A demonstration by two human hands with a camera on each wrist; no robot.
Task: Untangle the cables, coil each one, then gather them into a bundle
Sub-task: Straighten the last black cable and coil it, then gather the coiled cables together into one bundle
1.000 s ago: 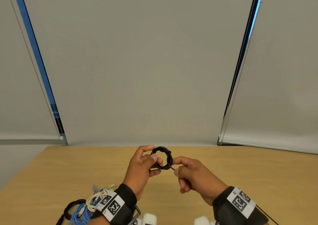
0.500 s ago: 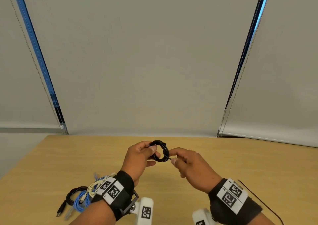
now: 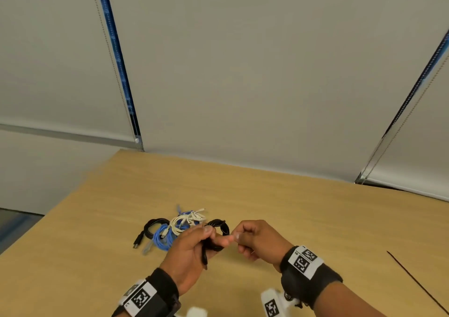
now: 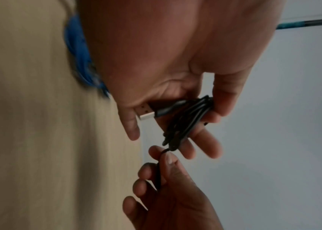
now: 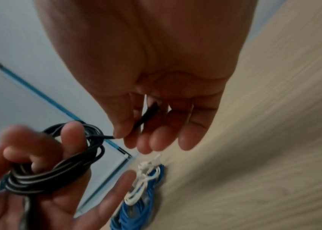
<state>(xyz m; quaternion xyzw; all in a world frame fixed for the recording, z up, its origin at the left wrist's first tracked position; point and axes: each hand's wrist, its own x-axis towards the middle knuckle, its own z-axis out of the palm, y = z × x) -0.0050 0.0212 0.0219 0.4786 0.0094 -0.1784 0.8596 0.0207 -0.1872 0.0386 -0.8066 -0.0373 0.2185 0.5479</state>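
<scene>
— Left hand (image 3: 192,248), state?
— Fingers and thumb curled round a small black coil (image 3: 220,229), held above the wooden table (image 3: 303,210). In the left wrist view a metal plug (image 4: 146,112) on that cable lies against the palm, its open end aimed toward the table side of the frame.

— Anything on the table to its left?
— A loose pile: a second black cable (image 3: 150,229) farthest left, its plug end pointing toward the near edge; a blue cable (image 3: 162,240) coiled just beside it; a white cable (image 3: 187,219) lying across the top of the blue one.

— Orientation of the held coil?
— Roughly on edge in the head view, ring opening facing the camera. A short free end runs out of it to the right.

— Right hand (image 3: 257,240)?
— Thumb and forefinger pinch that free end close to the coil; the remaining fingers hang loosely curled. The strand then passes back under the palm.

— Farther right?
— A thin dark line (image 3: 413,276) runs diagonally over the table; what it is, I cannot tell.
</scene>
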